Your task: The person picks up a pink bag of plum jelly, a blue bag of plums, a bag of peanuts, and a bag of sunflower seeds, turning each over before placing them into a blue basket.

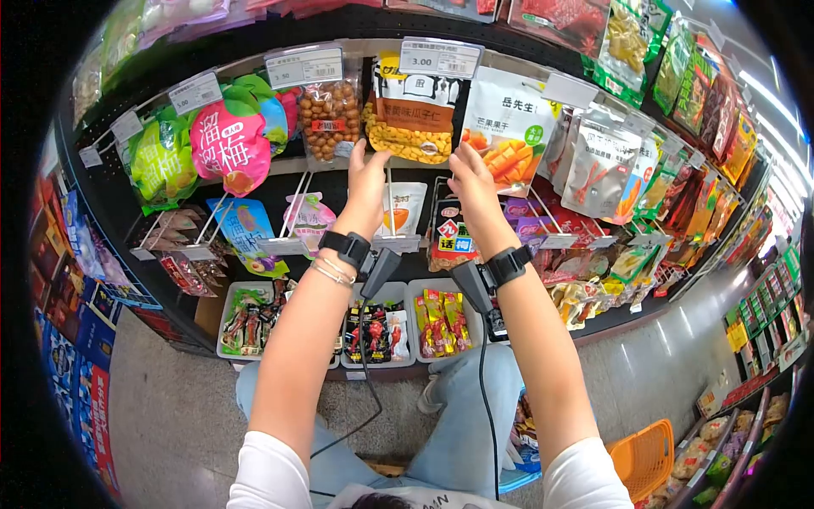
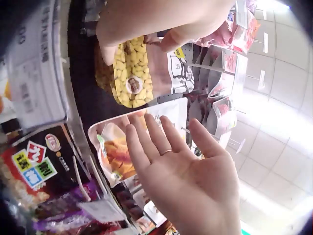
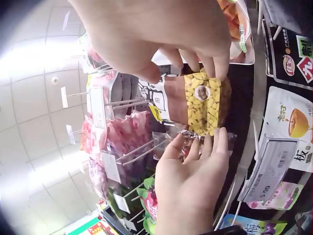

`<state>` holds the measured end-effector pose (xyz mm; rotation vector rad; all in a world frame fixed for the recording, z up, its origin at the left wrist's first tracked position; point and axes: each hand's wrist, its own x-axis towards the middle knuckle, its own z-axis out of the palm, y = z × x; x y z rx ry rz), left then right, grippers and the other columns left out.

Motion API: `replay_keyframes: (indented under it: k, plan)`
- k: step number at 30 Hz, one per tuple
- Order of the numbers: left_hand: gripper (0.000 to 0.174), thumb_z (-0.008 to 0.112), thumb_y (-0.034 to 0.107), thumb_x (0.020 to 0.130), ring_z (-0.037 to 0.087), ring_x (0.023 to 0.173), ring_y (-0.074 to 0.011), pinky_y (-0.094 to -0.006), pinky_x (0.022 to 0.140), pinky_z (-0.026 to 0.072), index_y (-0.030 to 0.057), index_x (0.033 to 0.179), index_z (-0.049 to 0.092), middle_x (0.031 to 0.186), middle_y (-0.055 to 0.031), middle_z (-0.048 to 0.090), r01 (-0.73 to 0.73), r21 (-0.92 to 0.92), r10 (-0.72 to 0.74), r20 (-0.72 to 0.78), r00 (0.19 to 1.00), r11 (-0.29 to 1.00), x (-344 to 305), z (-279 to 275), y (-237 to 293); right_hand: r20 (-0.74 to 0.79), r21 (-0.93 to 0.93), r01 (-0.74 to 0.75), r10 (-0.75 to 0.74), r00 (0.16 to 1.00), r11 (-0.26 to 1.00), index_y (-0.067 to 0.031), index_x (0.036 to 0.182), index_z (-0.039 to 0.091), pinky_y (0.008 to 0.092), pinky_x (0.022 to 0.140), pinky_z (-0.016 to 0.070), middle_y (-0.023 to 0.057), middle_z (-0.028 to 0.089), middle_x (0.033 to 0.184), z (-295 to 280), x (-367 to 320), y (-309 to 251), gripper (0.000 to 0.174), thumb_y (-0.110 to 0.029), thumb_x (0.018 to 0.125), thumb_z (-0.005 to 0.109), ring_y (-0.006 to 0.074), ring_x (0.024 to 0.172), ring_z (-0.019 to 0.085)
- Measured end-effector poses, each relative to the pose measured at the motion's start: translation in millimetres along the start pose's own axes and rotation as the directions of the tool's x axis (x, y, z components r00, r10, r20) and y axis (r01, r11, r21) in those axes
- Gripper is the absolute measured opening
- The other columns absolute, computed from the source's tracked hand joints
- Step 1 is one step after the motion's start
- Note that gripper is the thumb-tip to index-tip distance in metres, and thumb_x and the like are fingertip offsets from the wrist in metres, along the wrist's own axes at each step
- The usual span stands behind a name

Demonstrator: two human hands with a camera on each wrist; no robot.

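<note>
Your left hand (image 1: pixel 365 180) is raised to the lower left edge of the yellow seed packet (image 1: pixel 413 119), which hangs in the upper row under the price tag (image 1: pixel 440 58). Its grip is wide, straight fingertips touching the packet. Your right hand (image 1: pixel 475 180) is just beside the packet's right edge, grip wide too, fingers spread before the mango packet (image 1: pixel 509 127).

The price tag (image 1: pixel 439 58) above the seed bag (image 1: pixel 414 106) reads "3.00". The seed bag's orange band carries "瓜子仁". The mango bag (image 1: pixel 509 123) is headed "岳先生", with "芒果果干" beneath. The pink bag (image 1: pixel 227 140) shows "溜溜梅" in large white characters. The dark bag (image 1: pixel 451 236) bears "九制话梅" on coloured squares. The left tag (image 1: pixel 195 92) ends in ".00"; its small print is too fine to read
</note>
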<state>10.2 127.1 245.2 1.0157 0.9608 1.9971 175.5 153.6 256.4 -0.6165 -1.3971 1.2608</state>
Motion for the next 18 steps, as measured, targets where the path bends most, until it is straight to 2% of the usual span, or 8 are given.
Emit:
replay_keyframes:
  k: [2, 4, 6, 8, 9, 12, 15, 18]
  plan:
    - [0.071, 0.057, 0.023, 0.086, 0.028, 0.133, -0.0250, -0.0443, 0.105, 0.0250, 0.0046, 0.143, 0.019, 0.146, -0.0140, 0.027, 0.017, 0.066, -0.017, 0.009, 1.000, 0.998, 14.2, -6.3, -5.1, -0.018, -0.026, -0.015, 0.014, 1.000, 1.000, -0.0041, 0.142, 0.026, 0.0377, 0.104, 0.0295, 0.0132, 0.031, 0.145, 2.2, 8.7, 5.4, 0.062, -0.027, 0.091, 0.054, 0.0224, 0.131, 0.033]
    - [0.069, 0.056, 0.023, 0.086, 0.029, 0.132, -0.0242, -0.0439, 0.105, 0.0256, 0.0054, 0.142, 0.020, 0.144, -0.0137, 0.029, 0.070, 0.057, -0.071, 0.012, 0.997, 0.996, 16.4, -5.9, -0.9, -0.048, -0.008, -0.006, 0.005, 0.999, 1.000, -0.0037, 0.140, 0.030, 0.0378, 0.101, 0.0334, 0.0130, 0.036, 0.141, 5.2, 9.2, 9.5, 0.058, -0.024, 0.091, 0.054, 0.0225, 0.126, 0.039]
    - [0.062, 0.056, 0.025, 0.087, 0.038, 0.124, -0.0223, -0.0407, 0.098, 0.0323, 0.0070, 0.139, 0.028, 0.136, -0.0118, 0.040, 0.053, 0.114, -0.052, -0.018, 0.999, 0.992, 18.3, -6.8, -2.9, -0.074, 0.023, 0.020, -0.018, 0.997, 1.000, -0.0034, 0.137, 0.035, 0.0367, 0.097, 0.0368, 0.0124, 0.041, 0.136, 5.8, 8.1, 14.3, 0.055, -0.023, 0.090, 0.054, 0.0219, 0.120, 0.045]
    - [0.057, 0.056, 0.025, 0.088, 0.043, 0.119, -0.0210, -0.0388, 0.094, 0.0355, 0.0078, 0.137, 0.032, 0.131, -0.0105, 0.046, 0.030, 0.197, -0.025, -0.027, 0.999, 0.980, 15.0, -11.8, -5.2, -0.122, 0.016, 0.092, -0.090, 0.988, 0.996, -0.0025, 0.130, 0.042, 0.0310, 0.086, 0.0438, 0.0082, 0.053, 0.121, 5.0, 6.6, 16.3, 0.048, -0.019, 0.088, 0.058, 0.0156, 0.105, 0.052]
    - [0.047, 0.056, 0.028, 0.089, 0.048, 0.109, -0.0171, -0.0352, 0.087, 0.0397, 0.0087, 0.130, 0.043, 0.123, -0.0072, 0.052, -0.001, 0.188, 0.011, -0.051, 0.999, 0.982, 12.2, -11.1, -6.0, -0.129, -0.006, 0.099, -0.099, 0.987, 0.995, -0.0023, 0.128, 0.045, 0.0296, 0.084, 0.0449, 0.0070, 0.055, 0.117, 6.1, 5.2, 13.2, 0.044, -0.018, 0.089, 0.058, 0.0145, 0.103, 0.053]
    - [0.042, 0.058, 0.031, 0.089, 0.051, 0.103, -0.0141, -0.0330, 0.084, 0.0416, 0.0091, 0.124, 0.050, 0.117, -0.0042, 0.056, -0.025, 0.123, 0.029, -0.028, 0.999, 0.992, 4.6, -11.8, -4.0, -0.119, -0.007, 0.110, -0.110, 0.987, 0.994, -0.0017, 0.120, 0.049, 0.0268, 0.078, 0.0477, 0.0049, 0.060, 0.107, 3.6, 6.9, 10.2, 0.034, -0.015, 0.089, 0.057, 0.0123, 0.095, 0.057]
    - [0.041, 0.061, 0.034, 0.089, 0.052, 0.100, -0.0117, -0.0311, 0.080, 0.0430, 0.0098, 0.120, 0.054, 0.113, -0.0019, 0.058, -0.045, 0.097, 0.043, 0.027, 0.999, 0.994, -4.4, -11.6, 3.4, -0.126, 0.085, 0.127, -0.115, 0.985, 0.988, -0.0005, 0.113, 0.052, 0.0250, 0.074, 0.0494, 0.0054, 0.063, 0.101, 7.0, 0.7, 5.7, 0.026, -0.012, 0.091, 0.055, 0.0106, 0.089, 0.060]
    - [0.045, 0.061, 0.033, 0.088, 0.051, 0.106, -0.0116, -0.0318, 0.081, 0.0425, 0.0111, 0.127, 0.050, 0.118, -0.0036, 0.056, -0.053, 0.098, 0.047, 0.063, 0.997, 0.994, -9.8, -15.2, 9.4, -0.117, 0.129, 0.144, -0.129, 0.985, 0.981, -0.0010, 0.110, 0.053, 0.0247, 0.072, 0.0513, 0.0061, 0.064, 0.100, 10.3, -6.2, 2.1, 0.020, -0.011, 0.092, 0.053, 0.0105, 0.088, 0.061]
